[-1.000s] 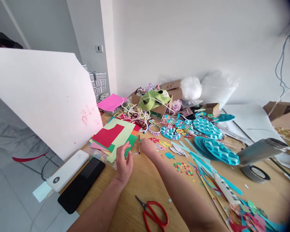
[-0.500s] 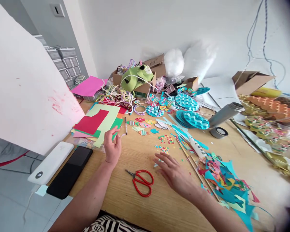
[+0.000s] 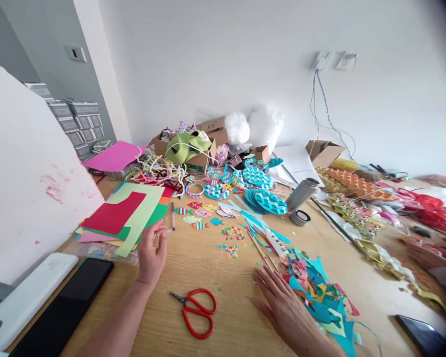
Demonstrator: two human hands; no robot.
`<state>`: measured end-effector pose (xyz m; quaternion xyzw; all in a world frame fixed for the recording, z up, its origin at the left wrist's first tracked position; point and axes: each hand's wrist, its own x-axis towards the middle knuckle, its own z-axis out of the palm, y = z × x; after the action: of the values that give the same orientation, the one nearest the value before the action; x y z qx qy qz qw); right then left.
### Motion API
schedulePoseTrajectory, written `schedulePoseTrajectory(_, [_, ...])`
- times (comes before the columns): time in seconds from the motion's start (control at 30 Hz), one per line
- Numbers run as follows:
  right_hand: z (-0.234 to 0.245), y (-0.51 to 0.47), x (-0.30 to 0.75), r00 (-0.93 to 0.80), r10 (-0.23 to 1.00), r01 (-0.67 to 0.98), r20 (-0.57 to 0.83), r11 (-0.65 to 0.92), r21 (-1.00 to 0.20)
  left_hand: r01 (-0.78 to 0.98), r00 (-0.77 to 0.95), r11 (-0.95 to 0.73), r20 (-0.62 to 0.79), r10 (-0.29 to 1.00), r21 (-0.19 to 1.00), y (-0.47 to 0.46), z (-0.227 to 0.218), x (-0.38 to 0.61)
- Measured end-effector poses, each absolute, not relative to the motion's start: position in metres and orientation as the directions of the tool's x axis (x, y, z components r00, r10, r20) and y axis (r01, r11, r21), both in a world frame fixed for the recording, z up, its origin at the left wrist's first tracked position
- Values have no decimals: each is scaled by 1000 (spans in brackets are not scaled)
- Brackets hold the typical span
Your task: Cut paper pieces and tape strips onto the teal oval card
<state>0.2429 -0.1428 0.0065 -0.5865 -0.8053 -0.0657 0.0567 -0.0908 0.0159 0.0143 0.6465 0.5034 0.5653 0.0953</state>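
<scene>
My left hand (image 3: 152,254) is raised over the table beside the stacked coloured paper (image 3: 117,213), its fingers loosely curled with thumb and forefinger apart and nothing between them. My right hand (image 3: 278,300) lies palm down with fingers stretched out, at the left edge of a heap of paper scraps (image 3: 319,282). Between my forearms rest red-handled scissors (image 3: 197,312), touched by neither hand. Beyond them are several small paper fish (image 3: 200,225) and piles of tiny paper bits (image 3: 233,233). A white glue tube (image 3: 276,242) and thin wooden sticks (image 3: 258,246) lie near my right fingertips.
Blue egg-carton discs (image 3: 269,202), a metal flask (image 3: 302,194) and its lid (image 3: 300,217) stand farther back. Pipe cleaners (image 3: 159,171) spill before a box. A phone (image 3: 65,302) and white power bank (image 3: 29,292) lie left. Another person's hand (image 3: 427,255) is at far right.
The view has swung to the right. My right hand has moved right, from beside the tiny bits to the scrap heap, and flattened. My left hand keeps about the same pose.
</scene>
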Motion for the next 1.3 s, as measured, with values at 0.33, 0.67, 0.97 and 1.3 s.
schedulePoseTrajectory(0.33, [20, -135, 233, -63, 915, 965, 398, 158, -209, 567, -136, -456, 625, 769, 686, 18, 12, -92])
schedulePoseTrajectory(0.67, [75, -37, 300, 430, 883, 614, 186, -135, -778, 537, -95, -451, 582, 807, 713, 22, 6, -91])
schedulePoseTrajectory(0.97, [58, -75, 182, -162, 977, 767, 137, 212, -606, 548, -78, -374, 491, 868, 748, 19, 10, -90])
schedulePoseTrajectory(1.3, [14, -119, 114, -440, 873, 859, 208, 477, -184, 566, -49, -357, 463, 885, 743, 15, 14, -86])
